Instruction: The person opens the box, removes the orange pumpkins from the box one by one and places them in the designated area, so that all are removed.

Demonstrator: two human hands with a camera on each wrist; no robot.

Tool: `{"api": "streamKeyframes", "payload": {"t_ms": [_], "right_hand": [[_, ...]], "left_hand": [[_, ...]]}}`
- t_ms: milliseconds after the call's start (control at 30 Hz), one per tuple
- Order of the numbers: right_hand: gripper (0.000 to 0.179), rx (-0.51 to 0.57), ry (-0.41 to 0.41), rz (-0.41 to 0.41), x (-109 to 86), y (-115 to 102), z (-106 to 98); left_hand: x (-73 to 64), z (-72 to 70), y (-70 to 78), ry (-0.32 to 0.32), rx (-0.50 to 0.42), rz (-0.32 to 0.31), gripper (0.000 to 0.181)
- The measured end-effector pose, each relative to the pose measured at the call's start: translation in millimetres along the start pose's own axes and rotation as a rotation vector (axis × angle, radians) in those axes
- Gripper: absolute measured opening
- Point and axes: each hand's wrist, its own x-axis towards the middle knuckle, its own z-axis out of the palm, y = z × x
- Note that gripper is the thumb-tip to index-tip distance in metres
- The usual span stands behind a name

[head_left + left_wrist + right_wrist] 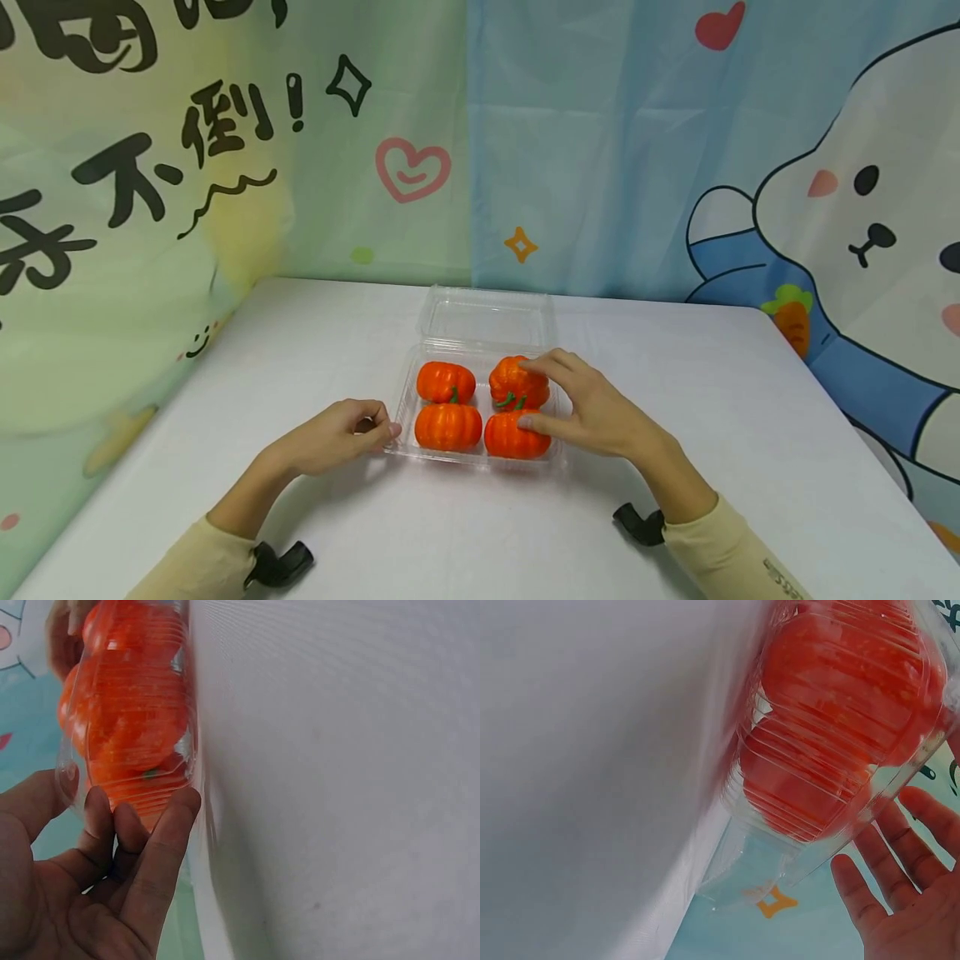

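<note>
Two pairs of orange toy pumpkins with green stems sit in a clear plastic clamshell box, whose lid lies folded back behind it. My left hand pinches the box's near left corner; in the left wrist view the thumb is at the rim and the fingertips are against the side wall. Over the right side of the box is my right hand, fingers spread. Its thumb overlaps the front right pumpkin, and its fingertips overlap the back right pumpkin. On the left are a back pumpkin and a front pumpkin.
The box stands on a white-covered table, toward its far edge. A printed cloth backdrop hangs behind and along the left side. Black straps or mounts show at both wrists.
</note>
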Motion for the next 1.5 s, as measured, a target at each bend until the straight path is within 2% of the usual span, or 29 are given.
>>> {"api": "streamKeyframes", "payload": {"t_ms": [200,400,700,1133,1500], "right_hand": [[0.068,-0.027,-0.029,0.019,-2.2,-1.9,1.4],[0.07,-0.04,-0.042,0.002,-4.0,-3.1,3.6],[0.076,-0.045,-0.074,-0.02,-4.0,-3.9,5.7],[0.089,-0.041,-0.146,0.033,-5.8,-7.9,5.4],[0.087,-0.044,-0.177,0.024,-6.6,-8.4,3.6]], "left_hand": [[-1.1,-0.4,1.0,0.003,-0.016,-0.007,0.025],[-2.3,-0.2,2.0,0.0,-0.057,-0.005,0.021],[-1.6,-0.8,2.2,0.003,-0.047,0.013,0.02],[-1.5,0.0,0.8,-0.023,-0.129,0.005,0.02],[-1.4,-0.2,-0.4,-0.02,-0.106,0.006,0.021]]}}
